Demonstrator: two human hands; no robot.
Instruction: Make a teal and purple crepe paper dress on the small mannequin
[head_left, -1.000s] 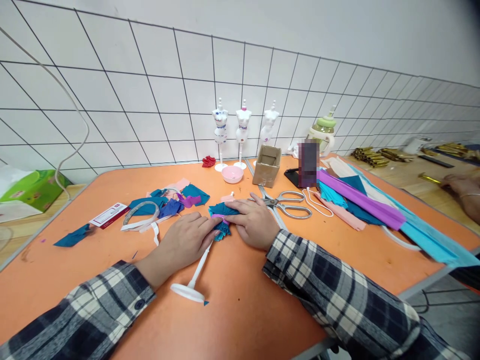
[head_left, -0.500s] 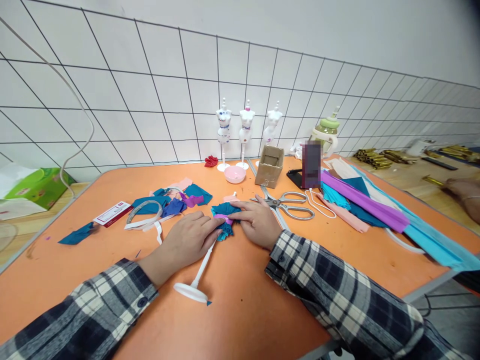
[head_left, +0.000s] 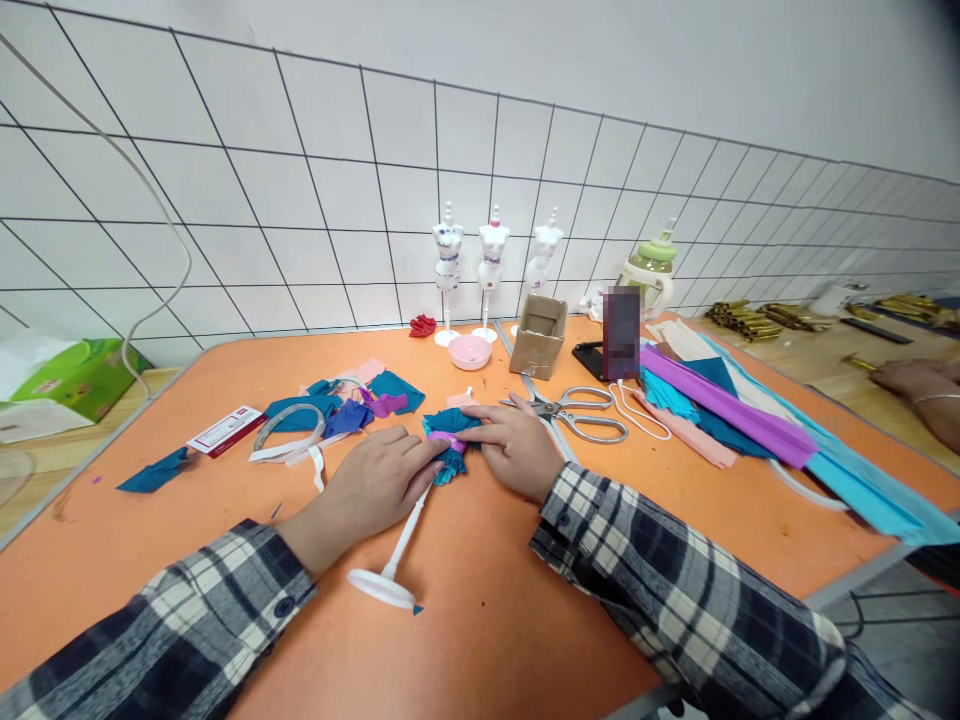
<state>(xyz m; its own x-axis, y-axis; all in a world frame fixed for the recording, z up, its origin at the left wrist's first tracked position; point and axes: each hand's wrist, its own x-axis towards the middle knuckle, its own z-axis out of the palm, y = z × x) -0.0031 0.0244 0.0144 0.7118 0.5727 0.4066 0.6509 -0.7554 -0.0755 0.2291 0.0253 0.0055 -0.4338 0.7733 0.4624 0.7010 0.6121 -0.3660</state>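
A mini mannequin lies on the orange table, its white stand (head_left: 381, 588) toward me. Ruffled teal crepe paper (head_left: 452, 465) covers its body, with a purple strip (head_left: 445, 437) around the middle. My left hand (head_left: 379, 475) is closed on the mannequin from the left, fingertips at the purple strip. From the right, my right hand (head_left: 519, 450) presses its fingers on the teal paper and the strip's edge. Both hands hide part of the mannequin. Scissors (head_left: 559, 410) lie just beyond my right hand.
Three mini mannequins (head_left: 491, 255) stand at the wall behind a pink bowl (head_left: 469, 350) and a cardboard box (head_left: 538, 340). Paper scraps (head_left: 296, 412) and a tape roll lie left. Colored paper strips (head_left: 727, 400) and a propped phone (head_left: 622, 335) are right. A co-worker's hand (head_left: 911, 385) shows far right.
The hands and the mannequin stay almost in place. The co-worker's hand at the far right has moved slightly left, and the view has shifted a little.
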